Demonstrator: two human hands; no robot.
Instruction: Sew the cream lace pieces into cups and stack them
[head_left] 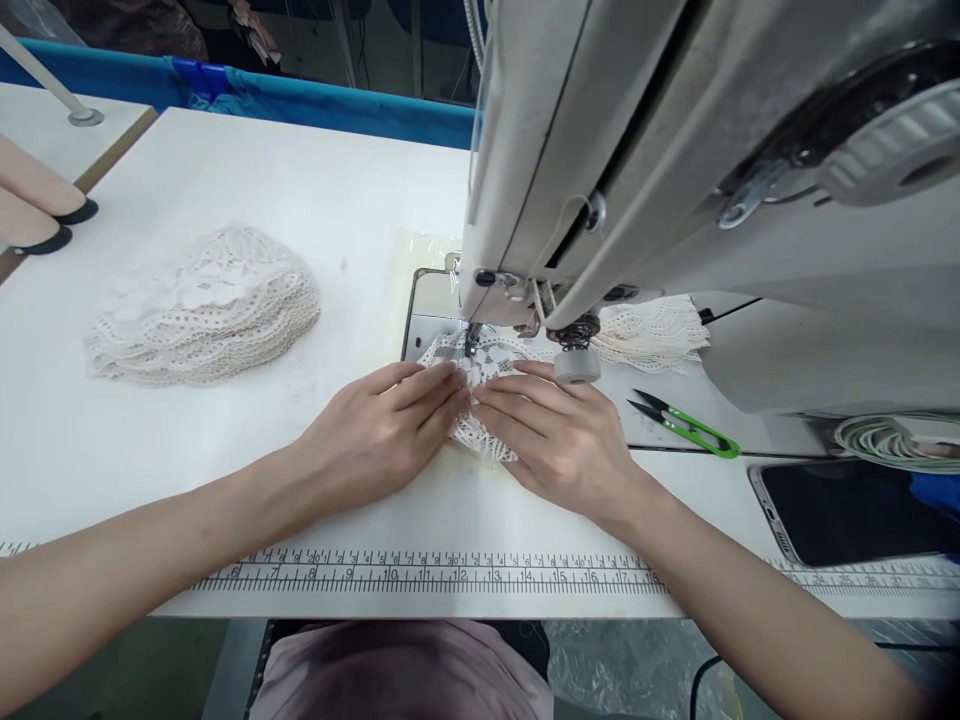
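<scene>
A piece of white lace (484, 440) lies beneath the presser foot (471, 342) of a sewing machine (555, 180). My left hand (382, 425) grips its left side, fingers together, with the fingertips close in front of the foot. From the right, my right hand (562, 435) holds the same lace, its fingertips almost meeting those of the left. Both hands cover part of the lace, and the thumbs are hidden. Behind the right hand, more white lace (652, 332) rests under the machine arm.
A stack of lace pieces (210, 305) sits on the white table at left. Green-handled thread snips (682, 422), a phone (847, 510) and a coiled cord (892, 440) lie at right. A ruler strip (420, 573) runs along the front edge.
</scene>
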